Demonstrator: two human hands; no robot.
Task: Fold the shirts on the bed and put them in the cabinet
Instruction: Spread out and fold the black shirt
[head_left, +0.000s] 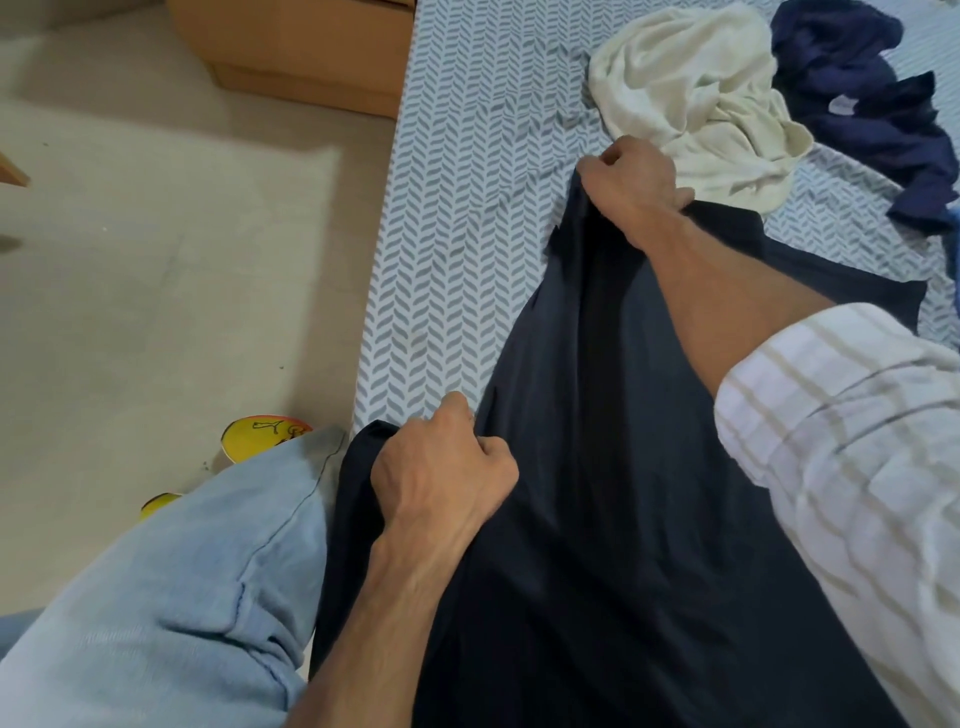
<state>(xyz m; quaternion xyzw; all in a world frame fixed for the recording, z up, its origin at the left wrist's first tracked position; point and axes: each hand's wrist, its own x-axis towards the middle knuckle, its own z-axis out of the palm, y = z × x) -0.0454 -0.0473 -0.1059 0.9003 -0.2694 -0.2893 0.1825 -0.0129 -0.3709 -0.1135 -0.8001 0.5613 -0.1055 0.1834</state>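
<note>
A black shirt (597, 415) lies stretched lengthwise over the bed (457, 208), which has a grey herringbone sheet. My left hand (441, 467) grips the shirt's near edge at the side of the bed. Farther up the bed, my right hand (631, 179) grips the shirt's far edge, fingers curled into the cloth. A crumpled cream shirt (696, 98) lies just beyond my right hand. A crumpled navy shirt (872, 104) sits at the far right of the bed.
A wooden cabinet base (306, 47) stands on the floor left of the bed's far end. Beige floor (156, 260) runs along the bed's left side. My jeans-clad leg (182, 597) and yellow slippers (260, 436) are at the lower left.
</note>
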